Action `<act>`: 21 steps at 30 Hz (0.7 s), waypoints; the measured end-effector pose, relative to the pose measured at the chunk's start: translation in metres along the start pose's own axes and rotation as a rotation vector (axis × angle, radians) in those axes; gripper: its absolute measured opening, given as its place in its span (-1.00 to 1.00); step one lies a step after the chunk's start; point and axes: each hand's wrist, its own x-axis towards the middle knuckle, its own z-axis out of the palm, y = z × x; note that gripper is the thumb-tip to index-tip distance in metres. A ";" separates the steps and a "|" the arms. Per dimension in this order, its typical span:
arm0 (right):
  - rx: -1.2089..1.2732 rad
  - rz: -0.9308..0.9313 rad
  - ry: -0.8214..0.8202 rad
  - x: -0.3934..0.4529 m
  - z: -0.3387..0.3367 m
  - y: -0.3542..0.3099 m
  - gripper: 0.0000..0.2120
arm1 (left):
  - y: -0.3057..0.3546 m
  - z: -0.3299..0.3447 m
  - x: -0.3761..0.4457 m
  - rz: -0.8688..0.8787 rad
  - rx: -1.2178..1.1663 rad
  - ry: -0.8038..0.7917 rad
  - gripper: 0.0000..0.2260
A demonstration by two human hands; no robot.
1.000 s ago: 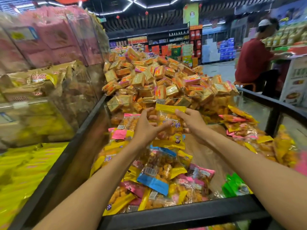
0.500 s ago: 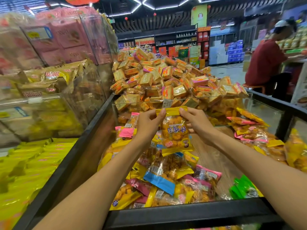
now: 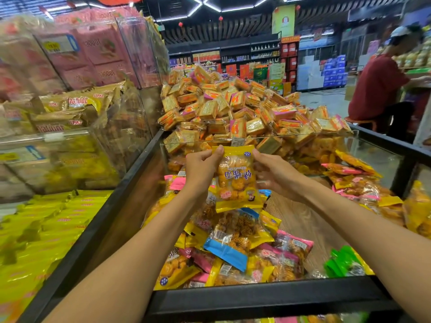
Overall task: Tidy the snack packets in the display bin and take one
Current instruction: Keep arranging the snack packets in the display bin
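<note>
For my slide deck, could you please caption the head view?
Both hands, left and right, hold a yellow packet by its top corners above the bin.

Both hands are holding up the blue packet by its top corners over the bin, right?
Not quite. The packet that the left hand and right hand pinch by its top corners over the bin is yellow, as the head view shows. A blue-edged packet lies in the pile below.
</note>
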 end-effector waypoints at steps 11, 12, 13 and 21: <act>-0.200 0.076 -0.372 -0.006 -0.001 0.007 -0.32 | -0.006 -0.009 0.012 -0.042 0.008 0.107 -0.58; -0.187 0.078 -0.342 -0.005 -0.001 0.007 -0.27 | -0.004 -0.009 0.014 -0.049 0.000 0.092 -0.64; -0.172 0.086 -0.315 -0.005 -0.002 0.006 -0.23 | -0.003 -0.010 0.016 -0.076 -0.008 0.074 -0.68; 0.060 0.032 -0.144 -0.008 -0.012 -0.008 -0.48 | 0.011 -0.006 0.002 -0.300 0.221 -0.391 -0.36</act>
